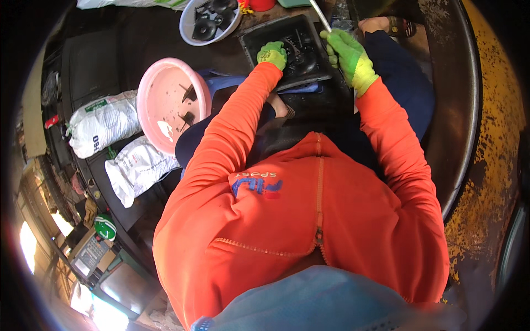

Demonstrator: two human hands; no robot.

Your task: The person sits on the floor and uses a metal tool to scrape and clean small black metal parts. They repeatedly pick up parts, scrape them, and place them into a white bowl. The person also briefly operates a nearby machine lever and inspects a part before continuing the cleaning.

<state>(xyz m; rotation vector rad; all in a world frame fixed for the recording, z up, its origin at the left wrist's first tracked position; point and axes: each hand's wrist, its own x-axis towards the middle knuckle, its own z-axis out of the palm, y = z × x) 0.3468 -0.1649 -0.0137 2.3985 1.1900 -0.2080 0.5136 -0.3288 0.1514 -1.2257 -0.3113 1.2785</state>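
- The black rectangular tray [274, 32] lies near twelve o'clock in your view; the pink basin [160, 94] sits at its eight o'clock.
- Your left hand [273, 55] rests over the tray; whether its fingers hold anything, you cannot tell.
- Your right hand [348, 58], at one o'clock, has its fingers clamped round a thin pale rod [320, 15].
- Step, as judged: handwork at the tray.
- Any next move calls for left fingers clear of the rod.

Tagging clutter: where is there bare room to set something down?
The dark surface between the white bowl and pink basin looks bare, like the basin's upper-left inside, beside its black pieces. Crowded are the black tray, with the left hand over it and the right hand gripping a rod beside, and the bowl, holding black parts.
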